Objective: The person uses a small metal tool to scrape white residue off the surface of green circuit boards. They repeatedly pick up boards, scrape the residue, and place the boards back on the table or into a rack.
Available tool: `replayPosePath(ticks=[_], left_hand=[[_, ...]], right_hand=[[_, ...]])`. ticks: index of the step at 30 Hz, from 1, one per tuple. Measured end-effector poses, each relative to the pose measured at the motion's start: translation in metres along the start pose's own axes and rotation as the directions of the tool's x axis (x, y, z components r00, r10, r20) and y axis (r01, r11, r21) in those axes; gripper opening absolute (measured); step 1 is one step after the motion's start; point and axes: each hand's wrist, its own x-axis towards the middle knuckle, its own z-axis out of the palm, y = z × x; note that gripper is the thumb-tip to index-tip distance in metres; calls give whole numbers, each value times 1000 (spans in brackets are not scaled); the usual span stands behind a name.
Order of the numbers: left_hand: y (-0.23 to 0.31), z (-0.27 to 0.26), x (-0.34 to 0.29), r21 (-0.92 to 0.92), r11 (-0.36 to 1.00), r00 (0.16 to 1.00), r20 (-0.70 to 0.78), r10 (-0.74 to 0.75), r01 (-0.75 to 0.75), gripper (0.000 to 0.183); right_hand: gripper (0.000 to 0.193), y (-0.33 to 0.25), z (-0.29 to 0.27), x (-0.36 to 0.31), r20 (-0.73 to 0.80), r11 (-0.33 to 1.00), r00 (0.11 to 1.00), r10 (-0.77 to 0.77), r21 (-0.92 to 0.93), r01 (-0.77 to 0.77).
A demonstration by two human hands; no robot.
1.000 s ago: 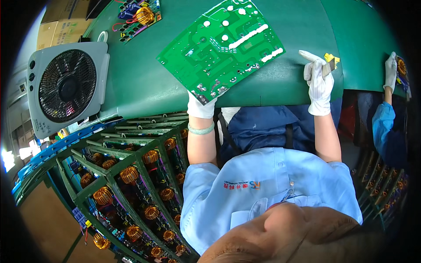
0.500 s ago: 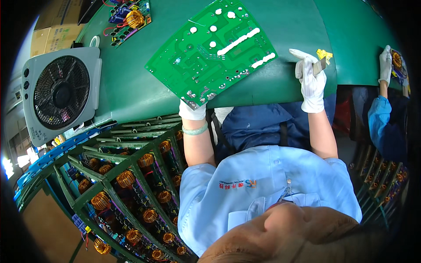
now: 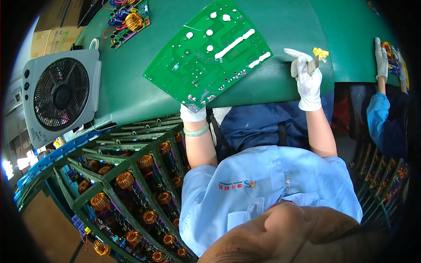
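A large green circuit board (image 3: 206, 52) is held up above the bench, its solder side showing, with white blobs and two white strips. My left hand (image 3: 192, 115), in a white glove, grips its near corner; the fingers are hidden beneath the board. Right of the board, my gloved right hand (image 3: 309, 87) is closed around a flat, scraper-like metal blade (image 3: 312, 65), with the index finger stretched out toward the board. Crumpled yellow material (image 3: 321, 54) is at the blade's tip. The blade is apart from the board.
A grey box fan (image 3: 61, 90) stands at the left. Another board with coils (image 3: 133, 21) lies at the far left of the green bench (image 3: 294, 26). A green rack (image 3: 131, 171) of coil-bearing boards stands by my left arm. At far right, a co-worker's gloved hands (image 3: 381, 61) hold a board.
The board has shifted slightly left. My right hand has also moved a little left, and the blade has turned more upright, with the yellow material still at its tip.
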Motion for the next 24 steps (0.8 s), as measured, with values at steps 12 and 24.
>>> replayPosePath(ticks=[12,24], left_hand=[[28,-2,21,-917,261,875,158,-458,302,42],[50,-8,28,-963,-57,871,264,-414,265,42]], right_hand=[[44,6,-2,-1,45,995,998,-49,87,45],[35,0,1,-2,-6,1000,1000,18,-3,-18]])
